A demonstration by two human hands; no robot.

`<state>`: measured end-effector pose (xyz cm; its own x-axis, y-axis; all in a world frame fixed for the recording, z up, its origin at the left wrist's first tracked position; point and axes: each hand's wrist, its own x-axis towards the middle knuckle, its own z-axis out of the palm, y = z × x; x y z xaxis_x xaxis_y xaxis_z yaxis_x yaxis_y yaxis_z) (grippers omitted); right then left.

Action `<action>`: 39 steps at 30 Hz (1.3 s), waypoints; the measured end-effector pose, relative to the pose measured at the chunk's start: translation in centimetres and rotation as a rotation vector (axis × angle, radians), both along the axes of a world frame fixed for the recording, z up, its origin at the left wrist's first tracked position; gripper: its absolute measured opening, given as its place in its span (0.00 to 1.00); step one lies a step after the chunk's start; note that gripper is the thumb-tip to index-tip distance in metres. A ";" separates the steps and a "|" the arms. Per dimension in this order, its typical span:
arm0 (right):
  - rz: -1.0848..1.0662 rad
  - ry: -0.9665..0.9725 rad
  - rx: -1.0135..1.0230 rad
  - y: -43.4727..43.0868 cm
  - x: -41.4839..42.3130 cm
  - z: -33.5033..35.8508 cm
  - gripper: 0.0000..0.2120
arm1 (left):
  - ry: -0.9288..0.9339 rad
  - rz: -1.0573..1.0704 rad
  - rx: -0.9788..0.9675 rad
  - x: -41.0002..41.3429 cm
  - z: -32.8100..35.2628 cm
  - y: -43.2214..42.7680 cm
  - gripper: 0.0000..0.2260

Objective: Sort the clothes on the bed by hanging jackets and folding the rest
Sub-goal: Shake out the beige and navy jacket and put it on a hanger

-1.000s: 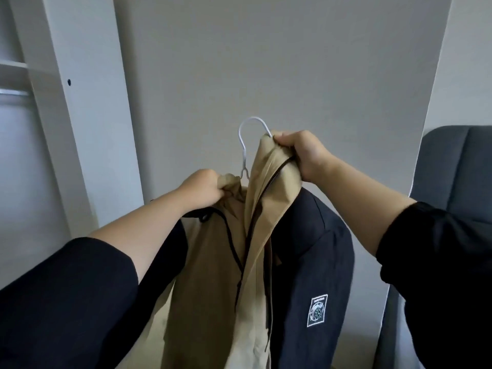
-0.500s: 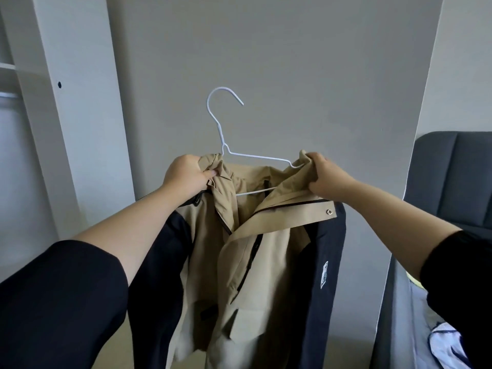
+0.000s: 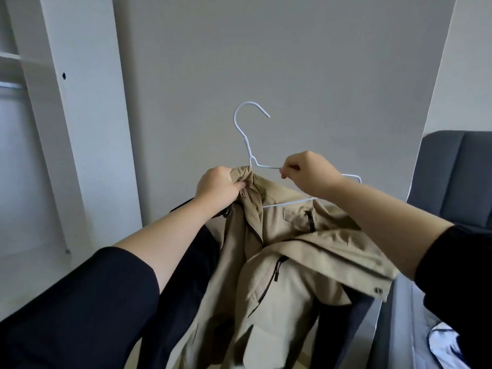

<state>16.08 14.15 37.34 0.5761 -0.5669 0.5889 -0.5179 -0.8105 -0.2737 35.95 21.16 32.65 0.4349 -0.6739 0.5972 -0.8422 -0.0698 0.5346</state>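
A tan jacket [image 3: 279, 262] with dark navy sleeves hangs in front of me, half on a white wire hanger [image 3: 246, 134]. My left hand [image 3: 219, 186] grips the bunched collar just below the hanger's neck. My right hand [image 3: 306, 170] pinches the hanger's upper right wire. The jacket's right shoulder has slid off; that side droops below my right forearm, and the hanger's right tip [image 3: 358, 178] sticks out bare. The hook points up and to the right.
A white wardrobe panel [image 3: 80, 115] stands at the left, with a shelf and a rail [image 3: 12, 85] behind it. A grey wall is straight ahead. At the right is a dark grey upholstered headboard [image 3: 458, 177], with a white and blue garment [image 3: 444, 344] lying on the bed below it.
My right hand has let go of the jacket's right collar and now pinches the hanger wire. The jacket's right side has dropped off the hanger. The left hand keeps its hold.
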 end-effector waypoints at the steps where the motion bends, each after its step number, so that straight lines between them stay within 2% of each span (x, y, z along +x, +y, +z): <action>1: -0.007 0.006 0.025 -0.1 -0.2 0.1 0.11 | 0.009 -0.015 -0.001 -0.3 -0.3 -0.2 0.08; 5: -0.046 -0.052 0.100 -1.0 -1.5 -1.1 0.10 | 0.028 -0.032 0.018 -1.5 -1.2 -0.9 0.09; 7: -0.124 -0.163 0.023 -2.3 -2.8 -2.1 0.10 | 0.055 -0.006 0.002 -1.3 -1.1 -1.0 0.09; 9: -0.255 -0.222 -0.041 -3.5 -4.4 -3.8 0.21 | 0.046 0.021 -0.010 -1.0 -0.6 -0.9 0.07; 12: -0.377 -0.174 -0.005 -4.5 -5.3 -7.7 0.41 | -0.048 0.069 0.023 -1.5 -0.1 -0.9 0.07; 15: -0.482 -0.224 0.184 -5.1 -5.0 -12.0 0.54 | -0.061 0.158 0.026 -2.1 -0.5 -1.1 0.09; 17: -0.588 -0.115 0.340 -5.5 -4.8 -14.7 0.56 | -0.026 0.203 0.011 -2.0 -0.8 -1.0 0.10; 19: -0.703 0.010 0.486 -6.0 -4.8 -16.7 0.52 | 0.005 0.203 -0.017 -1.9 -0.9 -0.8 0.10; 20: -0.760 -0.012 0.564 -6.2 -4.7 -17.3 0.49 | 0.019 0.197 -0.037 -2.0 -0.9 -0.7 0.10; 23: -0.829 -0.340 0.895 -6.5 -3.6 -17.9 0.44 | 0.050 0.166 -0.091 -2.2 -1.1 -0.2 0.08; 25: -0.672 -0.653 1.145 -6.4 -2.2 -17.8 0.40 | 0.069 0.139 -0.111 -2.2 -1.1 0.0 0.08; 26: -0.582 -0.751 1.199 -6.3 -1.3 -17.7 0.35 | 0.077 0.121 -0.122 -2.1 -1.1 0.1 0.08; 30: -0.468 -0.721 1.249 -6.6 1.2 -18.1 0.24 | 0.108 0.020 -0.165 -1.9 -1.3 0.3 0.08; 32: -0.483 -0.843 1.262 -7.0 1.5 -18.2 0.15 | 0.099 -0.013 -0.154 -1.0 -1.4 0.4 0.08; 34: -0.567 -0.843 1.118 -7.6 0.9 -18.0 0.08 | 0.030 -0.004 -0.092 0.7 -1.9 0.8 0.08; 36: -0.576 -0.824 0.965 -8.0 0.1 -17.1 0.06 | -0.093 0.046 0.020 2.8 -3.1 1.4 0.10; 39: -0.546 -0.837 0.854 -8.3 -1.0 -15.5 0.04 | -0.288 0.102 0.243 5.2 -5.2 2.1 0.10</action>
